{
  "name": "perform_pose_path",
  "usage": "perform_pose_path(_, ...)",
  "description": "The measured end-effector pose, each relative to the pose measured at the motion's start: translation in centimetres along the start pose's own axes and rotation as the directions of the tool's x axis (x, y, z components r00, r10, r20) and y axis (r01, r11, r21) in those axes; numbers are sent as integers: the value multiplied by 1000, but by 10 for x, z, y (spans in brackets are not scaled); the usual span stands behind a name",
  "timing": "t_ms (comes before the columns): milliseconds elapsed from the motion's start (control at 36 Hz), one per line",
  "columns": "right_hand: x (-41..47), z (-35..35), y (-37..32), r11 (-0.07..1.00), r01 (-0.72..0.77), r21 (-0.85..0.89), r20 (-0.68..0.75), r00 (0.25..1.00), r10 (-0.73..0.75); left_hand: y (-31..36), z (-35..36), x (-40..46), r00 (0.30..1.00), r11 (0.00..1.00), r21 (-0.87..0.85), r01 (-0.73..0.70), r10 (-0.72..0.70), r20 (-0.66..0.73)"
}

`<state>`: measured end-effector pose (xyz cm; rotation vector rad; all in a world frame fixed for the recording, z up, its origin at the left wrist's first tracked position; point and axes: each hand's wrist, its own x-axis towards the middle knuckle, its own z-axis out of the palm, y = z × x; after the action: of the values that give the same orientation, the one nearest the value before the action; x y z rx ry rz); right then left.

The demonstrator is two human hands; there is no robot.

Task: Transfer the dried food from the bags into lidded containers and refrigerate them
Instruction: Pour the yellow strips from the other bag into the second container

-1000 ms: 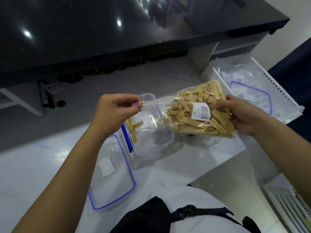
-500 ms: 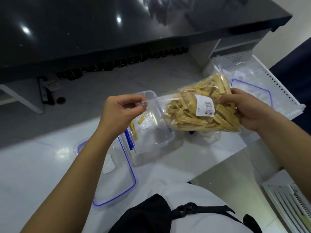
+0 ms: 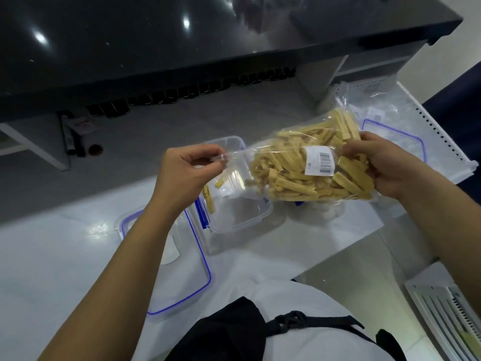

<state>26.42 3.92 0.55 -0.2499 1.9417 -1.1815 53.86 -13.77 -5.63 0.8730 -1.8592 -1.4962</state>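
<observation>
**A bag of dried sticks held over a white table**

A clear plastic bag full of pale yellow dried food sticks (image 3: 307, 168) is held up in the air, lying on its side. Its open end is pinched between the fingers of the left hand (image 3: 187, 173). Its fat end is gripped by the right hand (image 3: 385, 165). A white sticker with a black barcode (image 3: 319, 161) is seen on the bag.

Just under the bag's open end, an open clear plastic box with blue clips (image 3: 234, 204) is set on the shiny white table (image 3: 52, 256). A few yellow sticks are seen inside the box. A clear flat lid with a blue rim (image 3: 187, 277) is laid on the table just beside the box, partly hidden by the left arm.

Past the right hand, a second clear lid with a blue rim (image 3: 406, 142) is seen among crumpled clear plastic bags (image 3: 385, 100) on a white tray with small holes along its edge (image 3: 442, 136).

A grey floor (image 3: 156, 131) is seen behind the table. A big shiny black counter (image 3: 182, 35) is seen at the top, with bright lights mirrored in it. A white slatted vent (image 3: 447, 308) is seen at the lower right.
</observation>
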Motion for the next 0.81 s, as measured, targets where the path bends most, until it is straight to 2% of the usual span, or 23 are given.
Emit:
perform_pose_path(56, 2, 3, 1, 1000, -9, -9, -25, 1000, 9, -2, 2, 1, 999, 999, 9, 33, -34, 18)
perform_pose_path(194, 0, 1, -6, 999, 28, 34, 51, 998, -29, -2, 0, -1, 999, 999, -50, 3, -5, -37)
perform_pose_path(306, 1, 8, -4, 1000, 13, -1, -13, 1000, -13, -6, 2, 0, 997, 996, -57, 68, -69, -17)
perform_pose_path(444, 3, 6, -4, 999, 25, 26, 31, 999, -26, -6, 1, -1, 998, 997, -69, 34, -37, -41)
perform_pose_path(528, 6, 8, 0, 1000, -9, 13, -8, 1000, 9, -6, 2, -1, 998, 995, -81, 55, -57, -22)
perform_pose_path(667, 4, 4, 0, 1000, 19, 17, 33, 999, -20, 2, 4, -3, 999, 998, -50, -24, 23, -27)
perform_pose_path(806, 4, 9, 3, 999, -22, 26, 0, 1000, 22, -5, 3, 0, 999, 999, -50, 15, -17, -28)
